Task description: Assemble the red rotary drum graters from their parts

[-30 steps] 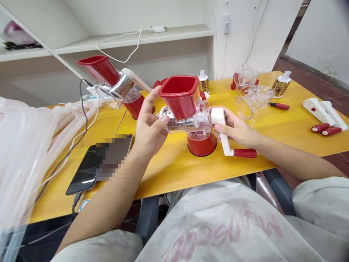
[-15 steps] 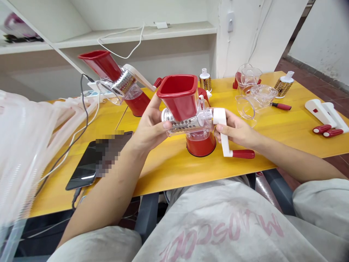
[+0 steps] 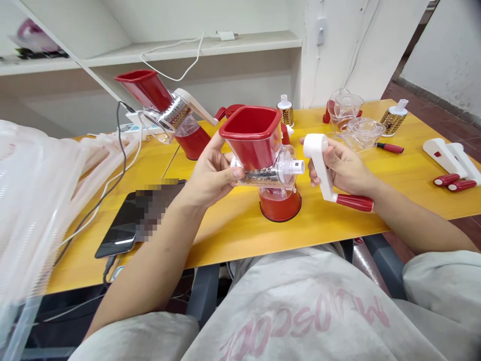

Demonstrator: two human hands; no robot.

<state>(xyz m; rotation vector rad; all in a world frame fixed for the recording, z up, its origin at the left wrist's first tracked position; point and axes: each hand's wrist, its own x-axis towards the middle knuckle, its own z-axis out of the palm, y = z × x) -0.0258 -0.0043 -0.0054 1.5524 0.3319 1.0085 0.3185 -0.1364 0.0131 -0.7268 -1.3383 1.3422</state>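
A rotary grater (image 3: pixel 251 145) with a red square hopper, a clear housing and a round red base stands upright near the table's front edge. My left hand (image 3: pixel 214 173) grips its open drum end, thumb along the housing and fingers behind. Inside the housing lies a metal drum (image 3: pixel 259 176), partly hidden. The drum's white shaft (image 3: pixel 296 167) sticks out bare on the right. My right hand (image 3: pixel 343 168) is closed around a white crank handle (image 3: pixel 322 168) with a red grip. That crank is apart from the shaft, a short way to its right.
A second rotary grater (image 3: pixel 165 110) stands at the back left. Behind lie drum cutters (image 3: pixel 394 118), clear housings (image 3: pixel 363 131) and a red-handled tool (image 3: pixel 391 147). Two spare cranks (image 3: pixel 447 160) rest at right. A phone (image 3: pixel 124 220), cables and plastic bags (image 3: pixel 33 200) occupy the left.
The crank handle has come off the grater's shaft and moved right in my right hand, leaving the shaft end exposed. My left hand still holds the drum end.
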